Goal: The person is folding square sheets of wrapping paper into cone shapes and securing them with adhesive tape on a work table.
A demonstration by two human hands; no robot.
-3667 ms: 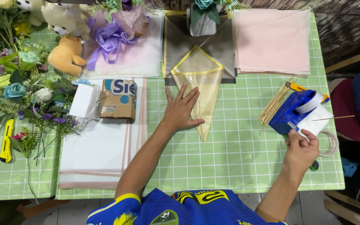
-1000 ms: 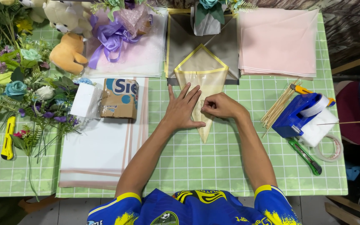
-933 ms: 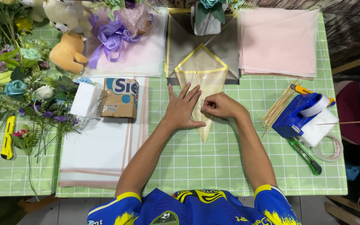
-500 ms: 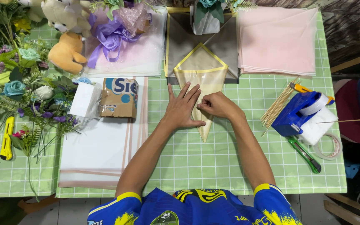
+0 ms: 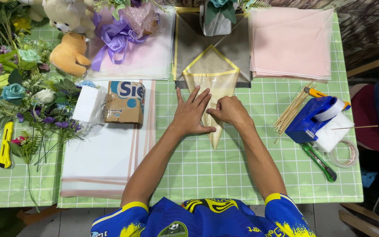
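Nearest the camera, blue-and-yellow jersey sleeves (image 5: 207, 219) are seen at six o'clock, with both forearms running up over the green checked tablecloth (image 5: 224, 175).

At the centre of the table, the left hand (image 5: 190, 114) is laid flat with fingers spread on the translucent yellow-edged paper cone (image 5: 212, 83). The right hand (image 5: 229, 110) is curled just beside it at three o'clock, fingertips pressed down on the cone's overlapping edge; whether anything is pinched between them cannot be told.

The cone is pointed toward six o'clock, its wide folded mouth toward twelve, resting partly on a grey yellow-bordered wrapping sheet (image 5: 189, 48). It is judged light, thin and springy, likely slippery and easily creased, so it is best taken at the overlapped seam or the narrow tip rather than the open mouth. It appears pale, glossy and see-through, with a yellow band tracing its flaps.

At three o'clock a blue tape dispenser (image 5: 316, 118), thin wooden sticks (image 5: 291, 112) and a green utility knife (image 5: 320, 162) are laid out. At nine o'clock white sheets (image 5: 106, 162) and a small cardboard box (image 5: 125, 102) are found, with artificial flowers (image 5: 18, 92) beyond.

Farthest off, at twelve to one o'clock, a stack of pink sheets (image 5: 288, 41) is seen; at eleven o'clock, plush bears (image 5: 69, 52) and a purple ribbon bow (image 5: 115, 37).
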